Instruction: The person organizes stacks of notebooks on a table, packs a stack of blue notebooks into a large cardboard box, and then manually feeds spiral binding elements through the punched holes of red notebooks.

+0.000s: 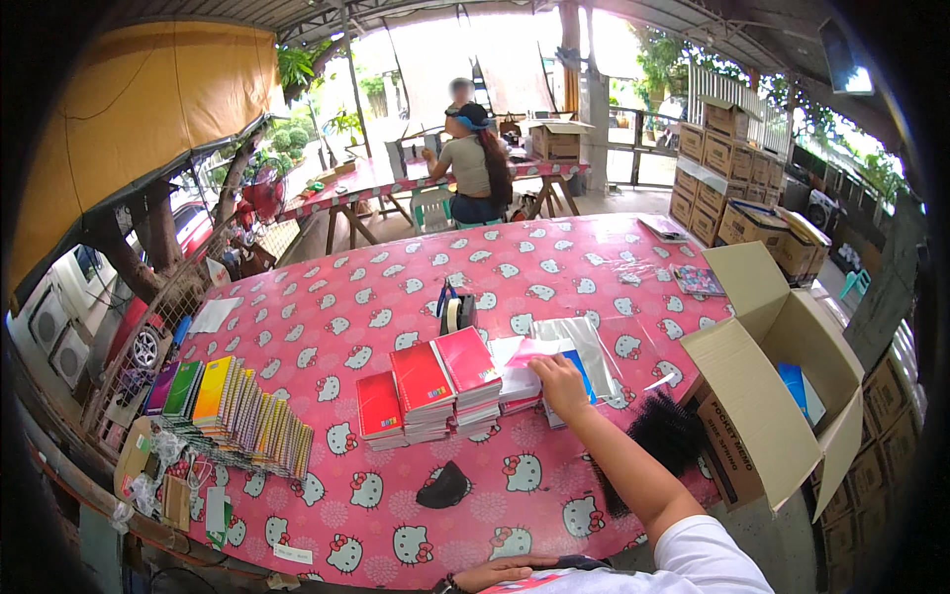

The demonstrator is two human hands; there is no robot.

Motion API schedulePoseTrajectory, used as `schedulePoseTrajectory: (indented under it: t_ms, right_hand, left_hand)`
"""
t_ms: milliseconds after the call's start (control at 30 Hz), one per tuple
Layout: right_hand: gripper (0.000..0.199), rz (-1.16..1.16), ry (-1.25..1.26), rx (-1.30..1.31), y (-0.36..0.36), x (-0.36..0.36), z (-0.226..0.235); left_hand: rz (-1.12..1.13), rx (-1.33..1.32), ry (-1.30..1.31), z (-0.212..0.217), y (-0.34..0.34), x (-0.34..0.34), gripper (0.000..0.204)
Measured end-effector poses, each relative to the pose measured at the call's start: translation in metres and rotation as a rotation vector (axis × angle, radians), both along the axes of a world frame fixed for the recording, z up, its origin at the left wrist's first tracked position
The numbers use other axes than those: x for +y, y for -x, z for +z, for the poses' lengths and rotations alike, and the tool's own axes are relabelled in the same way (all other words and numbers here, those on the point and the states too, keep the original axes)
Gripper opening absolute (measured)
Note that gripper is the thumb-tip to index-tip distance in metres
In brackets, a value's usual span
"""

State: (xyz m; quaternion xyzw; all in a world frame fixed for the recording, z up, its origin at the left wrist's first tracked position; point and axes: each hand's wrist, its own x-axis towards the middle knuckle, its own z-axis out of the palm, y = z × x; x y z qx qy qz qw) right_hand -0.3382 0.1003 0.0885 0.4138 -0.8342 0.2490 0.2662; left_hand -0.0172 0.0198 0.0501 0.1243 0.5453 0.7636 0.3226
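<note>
Pink-covered notebook [531,353] lies at frame centre on a low stack, just right of three red notebook piles [427,394]. The right hand [559,381] rests on its lower right corner, fingers [543,365] curled loosely down onto the cover, pressing rather than clamping. A clear plastic sleeve [582,342] lies just behind. The left hand [500,571], at the bottom edge, lies flat with fingers spread on the desk [327,327], whose cloth is pink with white cat faces. An open brown cardboard box [767,386] stands at the right, lettering on its flap. Spiral notebooks [242,406] fan out at lower left; a tape dispenser [455,312] sits above the stacks.
</note>
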Motion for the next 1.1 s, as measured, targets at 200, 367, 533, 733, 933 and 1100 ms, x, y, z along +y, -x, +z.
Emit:
schedulePoseTrajectory:
  t_ms: [200, 367, 533, 733, 933, 1100]
  right_hand:
    - [0.038, 0.175, -0.406, -0.167, 0.015, 0.009, -0.004]
    - [0.044, 0.314, -0.159, -0.197, -0.010, 0.036, 0.019]
    - [0.047, 0.573, 0.101, -0.706, -0.152, 0.109, 0.080]
    - [0.052, 1.232, 0.210, -0.996, -0.242, 0.359, 0.150]
    - [0.043, -0.508, 0.296, -0.169, -0.195, 0.538, 0.166]
    - [0.058, -0.332, 0.071, -0.281, -0.113, 0.590, 0.152]
  left_hand:
    - [-0.186, 0.221, 0.003, -0.013, 0.002, 0.003, 0.053]
    - [-0.208, 0.220, 0.022, -0.027, 0.013, 0.029, 0.039]
    - [-0.171, 0.209, 0.330, 0.036, 0.061, 0.015, 0.028]
    - [0.558, 0.544, 0.329, 0.185, 0.129, 0.045, 0.031]
    - [0.117, 0.718, 0.281, 0.262, 0.265, 0.301, 0.034]
    - [-0.040, 0.931, 1.134, 0.209, 0.404, 0.443, 0.059]
